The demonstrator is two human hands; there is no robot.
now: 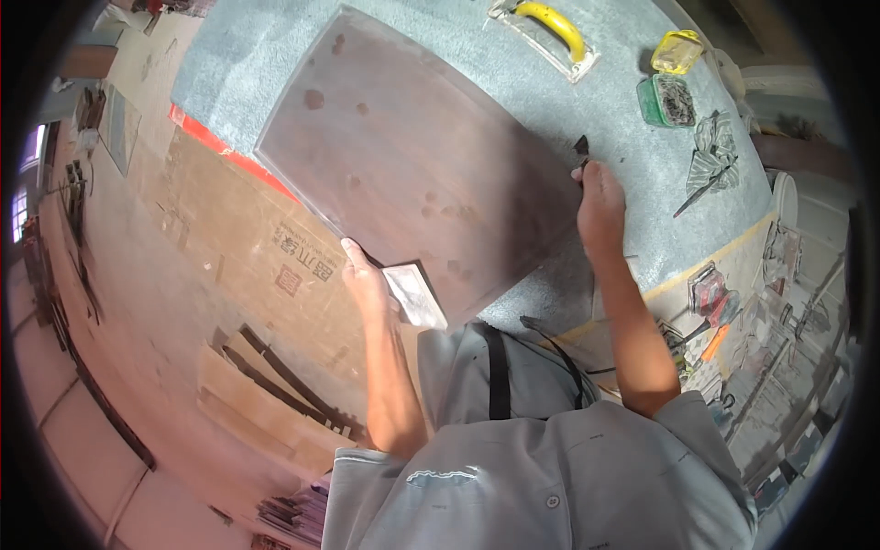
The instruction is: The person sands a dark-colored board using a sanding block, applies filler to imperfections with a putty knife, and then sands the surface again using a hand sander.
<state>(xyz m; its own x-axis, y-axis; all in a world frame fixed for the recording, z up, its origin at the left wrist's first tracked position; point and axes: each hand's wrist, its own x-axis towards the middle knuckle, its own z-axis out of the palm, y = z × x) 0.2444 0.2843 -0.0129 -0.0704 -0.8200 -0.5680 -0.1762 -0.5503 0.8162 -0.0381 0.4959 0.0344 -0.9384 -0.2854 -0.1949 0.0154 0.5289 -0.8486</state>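
A large brown wooden panel (pixel 394 128) with several darker patches lies at a slant on a blue-grey padded surface. At its near left edge, my left hand (pixel 367 282) is closed around a small rectangular board (pixel 414 293) with a pale, smeared face and a dark edge. The thumb is by the panel's rim, and the other fingers are mostly hidden. Beside the panel's right corner, my right hand (pixel 603 206) is closed on a small dark-bladed scraper (pixel 581 145). Its blade points away from me, and its handle is hidden in my fist.
A yellow-handled sanding block (pixel 555 32) rests beyond the panel. On the right are a green tub (pixel 667 101), a yellow lid (pixel 676 52) and a crumpled striped cloth (pixel 711 160). Cardboard (pixel 266 229) lies left; tools, including a red-headed one (pixel 722 310), lie at lower right.
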